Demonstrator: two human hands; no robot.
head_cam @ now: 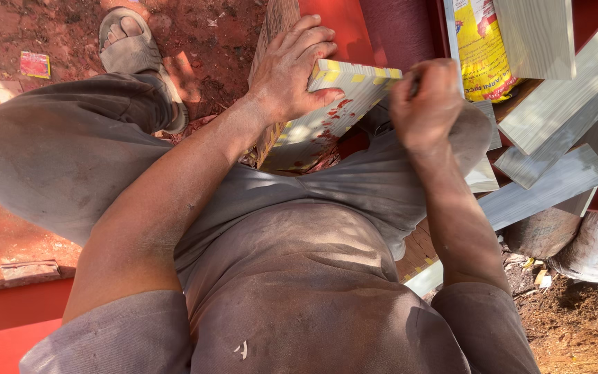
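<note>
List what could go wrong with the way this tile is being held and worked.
1. The left hand grips the white tile with red and yellow pattern near its edge, close to the right hand; a slip could hurt fingers.
2. The tile rests on the lap, so it may slide.
3. Stacked grey planks lean nearby and may shift.

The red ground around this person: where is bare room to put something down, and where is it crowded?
Bare red ground lies by the sandalled foot, beside the small wrapper. Crowded: grey planks and the yellow bag are stacked at the right hand; the left hand holds a patterned board.
</note>
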